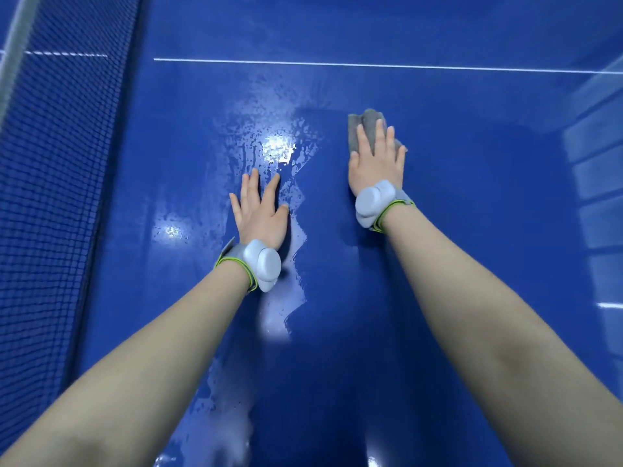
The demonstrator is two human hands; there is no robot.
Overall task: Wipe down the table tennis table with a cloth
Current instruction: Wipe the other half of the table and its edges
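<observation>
The blue table tennis table (472, 230) fills the view, glossy and wet in streaks near the middle. My right hand (376, 160) lies flat on a crumpled grey cloth (367, 124), pressing it onto the table; the cloth sticks out beyond my fingertips. My left hand (259, 210) rests palm down on the wet surface with fingers spread and nothing in it. Both wrists carry pale grey devices on green-edged straps.
The dark net (57, 197) with its white top band runs along the left side. A thin white centre line (371, 65) crosses the table beyond my hands. Wet streaks and droplets (269, 153) glisten ahead of my left hand.
</observation>
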